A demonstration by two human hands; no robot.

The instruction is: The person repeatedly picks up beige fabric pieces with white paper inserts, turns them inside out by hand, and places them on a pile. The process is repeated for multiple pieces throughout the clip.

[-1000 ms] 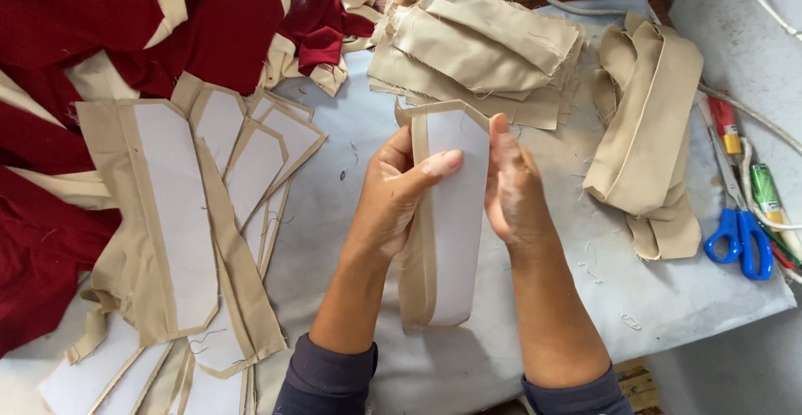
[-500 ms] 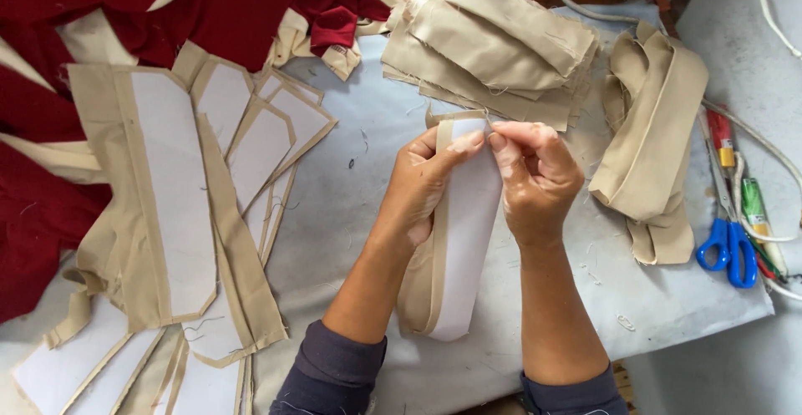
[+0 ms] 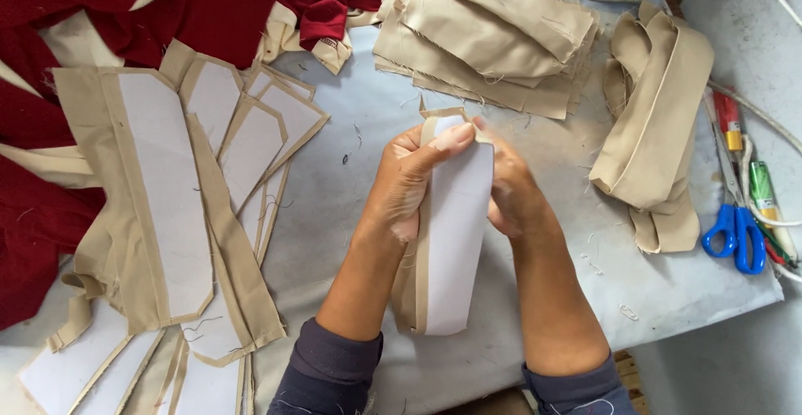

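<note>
Both my hands grip one long beige fabric piece backed with white interfacing (image 3: 451, 239), held upright over the grey table (image 3: 668, 298). My left hand (image 3: 409, 181) wraps the piece's left edge near the top, its thumb lying across the white face. My right hand (image 3: 510, 189) pinches the top right corner beside that thumb. The lower end of the piece hangs down between my forearms.
A spread of similar beige-and-white pieces (image 3: 175, 214) lies at left, over dark red cloth (image 3: 50, 214). A stack of folded beige fabric (image 3: 493, 39) sits at the back, a beige bundle (image 3: 660, 131) at right. Blue-handled scissors (image 3: 739, 235) and pens lie near the right edge.
My hands have closed together at the top of the piece: the left thumb now lies across the white face and the right hand pinches the top corner. The view has shifted slightly.
</note>
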